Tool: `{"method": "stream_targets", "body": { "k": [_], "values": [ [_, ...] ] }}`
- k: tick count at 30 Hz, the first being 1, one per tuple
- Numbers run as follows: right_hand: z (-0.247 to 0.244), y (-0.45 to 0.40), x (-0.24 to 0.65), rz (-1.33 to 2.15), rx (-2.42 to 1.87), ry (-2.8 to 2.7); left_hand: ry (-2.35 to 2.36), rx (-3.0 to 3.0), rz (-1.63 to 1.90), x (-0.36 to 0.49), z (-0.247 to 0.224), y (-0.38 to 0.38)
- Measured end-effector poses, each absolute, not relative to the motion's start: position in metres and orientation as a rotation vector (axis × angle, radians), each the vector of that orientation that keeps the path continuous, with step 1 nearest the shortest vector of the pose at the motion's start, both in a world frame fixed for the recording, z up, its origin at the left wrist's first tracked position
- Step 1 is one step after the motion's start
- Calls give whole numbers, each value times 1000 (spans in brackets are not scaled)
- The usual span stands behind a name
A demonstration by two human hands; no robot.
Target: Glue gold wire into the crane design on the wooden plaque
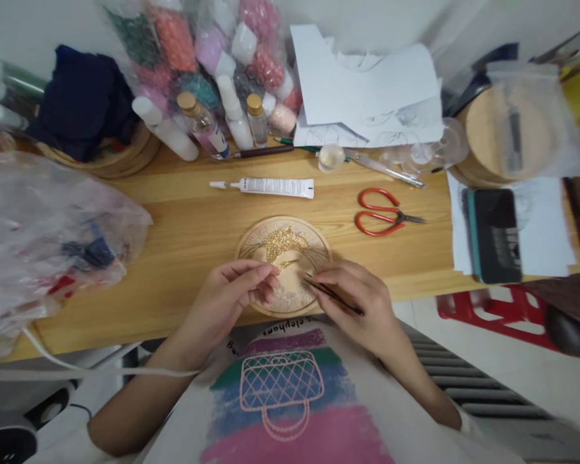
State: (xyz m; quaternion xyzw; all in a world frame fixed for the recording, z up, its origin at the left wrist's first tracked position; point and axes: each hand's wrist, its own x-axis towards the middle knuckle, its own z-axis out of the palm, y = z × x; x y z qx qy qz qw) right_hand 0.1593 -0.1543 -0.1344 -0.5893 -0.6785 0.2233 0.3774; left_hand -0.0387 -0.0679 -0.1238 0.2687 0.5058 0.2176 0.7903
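Note:
A round wooden disc (290, 301) lies near the table's front edge, with gold relief on its upper part and fine drawn lines around its rim. Over its lower left side is my left hand (236, 290), thumb and index finger pinched together; whatever lies between the fingertips is too small to name. My right hand (360, 303) is at the disc's right side, closed around dark tweezers (336, 296) whose tips point left over the disc. Beyond the disc lie a white tube (276, 187) and red-handled scissors (379, 212).
Bottles (258, 120) and bags of coloured beads (174, 38) line the back. Papers (367, 96) and a small cup (330, 157) are behind the tube. A plastic bag (53, 225) covers the left; a dark phone-like object (497, 235) is at right.

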Motion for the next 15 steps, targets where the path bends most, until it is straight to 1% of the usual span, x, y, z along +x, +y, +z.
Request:
{"method": "stream_targets", "body": {
  "k": [7, 15],
  "values": [
    [-141, -151, 161, 645, -1556, -1772, 1098, 506, 575, -36, -126, -68],
    [-133, -150, 163, 665, -1528, -1708, 1068, 407, 628, -32, -123, -68]
  ]
}}
